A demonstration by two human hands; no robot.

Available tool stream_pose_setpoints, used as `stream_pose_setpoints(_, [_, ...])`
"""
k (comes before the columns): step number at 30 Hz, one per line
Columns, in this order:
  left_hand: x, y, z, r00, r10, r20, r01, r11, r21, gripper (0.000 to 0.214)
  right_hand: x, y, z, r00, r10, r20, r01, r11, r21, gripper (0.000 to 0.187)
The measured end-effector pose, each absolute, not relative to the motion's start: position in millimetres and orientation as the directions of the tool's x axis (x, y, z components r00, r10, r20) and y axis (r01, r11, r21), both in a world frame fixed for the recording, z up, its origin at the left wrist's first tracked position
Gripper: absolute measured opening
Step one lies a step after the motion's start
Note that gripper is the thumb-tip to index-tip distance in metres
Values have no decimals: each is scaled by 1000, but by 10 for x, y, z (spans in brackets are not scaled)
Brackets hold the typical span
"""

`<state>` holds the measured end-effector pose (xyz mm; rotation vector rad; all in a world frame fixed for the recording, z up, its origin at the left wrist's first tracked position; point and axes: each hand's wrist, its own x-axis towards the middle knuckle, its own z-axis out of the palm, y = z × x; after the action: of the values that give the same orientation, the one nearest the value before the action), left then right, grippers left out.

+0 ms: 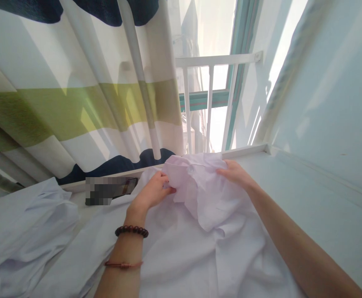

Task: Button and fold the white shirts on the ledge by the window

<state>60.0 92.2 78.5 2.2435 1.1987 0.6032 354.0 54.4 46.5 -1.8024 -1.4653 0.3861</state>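
A white collared shirt point(196, 248) lies spread in front of me, its collar end toward the window. My left hand point(156, 188) pinches the left side of the collar point(181, 169) between thumb and fingers. On the other side, my right hand point(233, 171) grips the shirt's right shoulder by the collar, with some fingertips hidden behind the cloth. The front below the collar is creased and partly folded over. One sleeve point(97, 227) stretches down to the left, beneath my left forearm.
Another crumpled white garment point(28, 231) lies at the left. A dark, partly blurred flat object point(121, 188) rests near the back edge. Behind stand a striped curtain point(106, 107), a white railing point(210, 103) and a window; a pale wall point(332, 95) rises at the right.
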Motion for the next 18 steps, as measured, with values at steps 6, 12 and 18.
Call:
stream_pose_setpoints(6, [538,851,1120,-88,661,745,593,-566,572,16,3804,359,1031,604,539,587,723,-59,-688,25])
stream_pose_setpoints(12, [686,870,891,45,877,479,522,-430,737,65,4042,461,556,615,640,460,759,-323,-566,36])
stream_pose_setpoints(18, [595,756,528,375,925,60,762,-344,549,55,4034,486,-75,557,784,275,794,-403,-456,48])
